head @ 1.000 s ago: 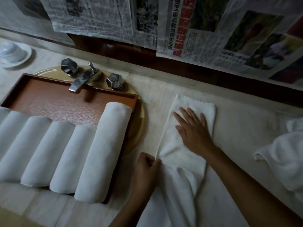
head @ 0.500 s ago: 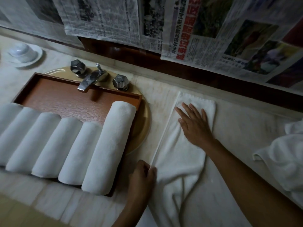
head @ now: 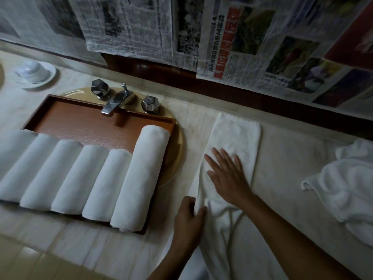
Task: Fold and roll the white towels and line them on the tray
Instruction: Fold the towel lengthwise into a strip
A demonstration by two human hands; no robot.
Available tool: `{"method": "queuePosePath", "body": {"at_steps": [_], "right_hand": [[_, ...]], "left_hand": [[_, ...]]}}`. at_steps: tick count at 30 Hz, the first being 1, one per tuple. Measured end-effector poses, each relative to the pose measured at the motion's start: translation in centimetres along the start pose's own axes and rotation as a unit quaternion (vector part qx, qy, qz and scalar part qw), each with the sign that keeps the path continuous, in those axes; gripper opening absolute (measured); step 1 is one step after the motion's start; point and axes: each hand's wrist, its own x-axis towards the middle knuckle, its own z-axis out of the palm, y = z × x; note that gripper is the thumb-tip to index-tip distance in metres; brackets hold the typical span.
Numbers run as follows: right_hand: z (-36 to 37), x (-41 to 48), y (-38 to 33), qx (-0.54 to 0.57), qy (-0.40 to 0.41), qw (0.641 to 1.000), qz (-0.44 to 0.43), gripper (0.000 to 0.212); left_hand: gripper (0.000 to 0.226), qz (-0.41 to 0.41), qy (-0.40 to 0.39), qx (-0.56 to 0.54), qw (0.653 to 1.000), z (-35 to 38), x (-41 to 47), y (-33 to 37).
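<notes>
- Left hand [head: 188, 216]: the thumb and fingers are curled and pinch the left long edge of the towel [head: 238, 134], near its close end.
- Right hand [head: 228, 178]: it lies flat with the fingers straight and spread, palm down on the middle of the towel, holding nothing.
- The two hands are close together. The left one sits at the edge and the right one just beyond it, further up the strip.
- Towel: it lies as a narrow folded strip on the counter [head: 292, 158], straight ahead of the hands.
- Its long axis runs away from the person towards the wall, leaning a little to the right.
- The far end is flat and square. The close end, below the hands, is loose and rumpled, so the fold looks unfinished there.
- My judgement is that rolling has to travel along this axis, so the close end needs squaring first.
- Tray [head: 84, 118]: it sits to the left of the towel, over the sink [head: 177, 158], with a row of rolls [head: 141, 178] side by side.
- The rolls lie roughly parallel to the strip, and the left hand is nearer to them.
- Pile [head: 347, 188]: unfolded white towels lie well to the right, on the right hand's side.
</notes>
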Motion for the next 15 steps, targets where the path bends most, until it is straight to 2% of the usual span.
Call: {"method": "queuePosePath", "body": {"at_steps": [1,3,6,7,10,12,15], "right_hand": [[0.1,0.0,0.0,-0.004,0.004,1.0,0.0,0.055],[0.2,0.2,0.3,-0.007,0.007,1.0,-0.003,0.054],[0.0,0.3,0.5,-0.012,0.005,1.0,-0.008,0.054],[0.0,0.4,0.6,-0.012,0.006,1.0,-0.009,0.054],[-0.4,0.4,0.6,-0.006,0.005,1.0,-0.009,0.055],[-0.6,0.4,0.6,-0.003,0.01,1.0,-0.007,0.054],[-0.5,0.5,0.8,-0.001,0.014,1.0,-0.015,0.054]], "left_hand": [[0.004,-0.051,-0.05,-0.077,0.994,0.4,-0.5,0.2],[0.019,-0.133,-0.148,-0.195,0.96,0.7,-1.1,0.0],[0.025,-0.134,-0.213,-0.213,0.944,-1.1,-2.5,-0.9],[0.023,-0.129,-0.199,-0.187,0.953,-1.8,-3.0,-1.3],[0.029,-0.087,-0.073,-0.019,0.993,-3.7,-3.1,-3.8],[0.032,-0.061,-0.007,0.064,0.996,-4.3,-3.1,-5.5],[0.027,-0.072,0.044,0.1,0.991,-4.2,-3.4,-7.3]]}}
